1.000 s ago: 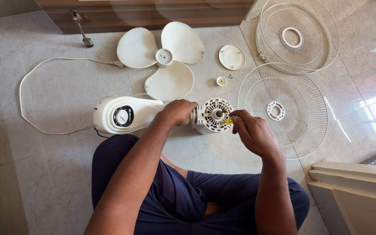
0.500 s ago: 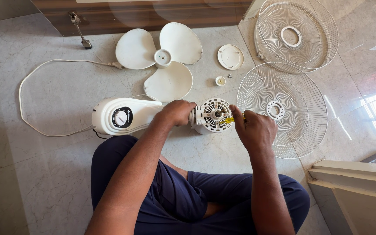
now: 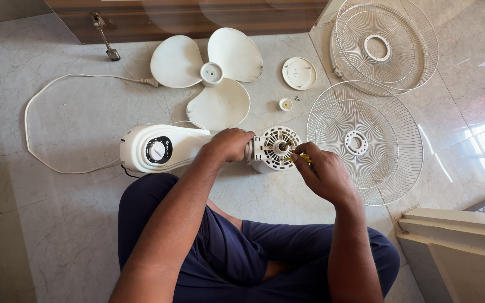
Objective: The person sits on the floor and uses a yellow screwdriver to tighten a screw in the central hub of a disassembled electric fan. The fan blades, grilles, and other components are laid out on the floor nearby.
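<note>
The fan motor housing [image 3: 273, 148] lies on the floor [image 3: 57, 224]. The left hand [image 3: 228, 145] clamps its neck, fingers closed. The right hand [image 3: 324, 174] grips a yellow-handled screwdriver [image 3: 303, 159] at the motor face. The housing likely handles rigid and moderately heavy; hold the neck, not the vents.

The rounded plastic fan body [image 3: 161, 147] is white with a black dial ring. The three-lobed plastic fan blade [image 3: 211, 76] is cream. Both round wire grilles [image 3: 366, 140] are white. The tool handle [image 3: 304, 159] is yellow. The marble floor [image 3: 57, 224] is grey, faintly veined. The trousers [image 3: 237, 252] are navy.
</note>
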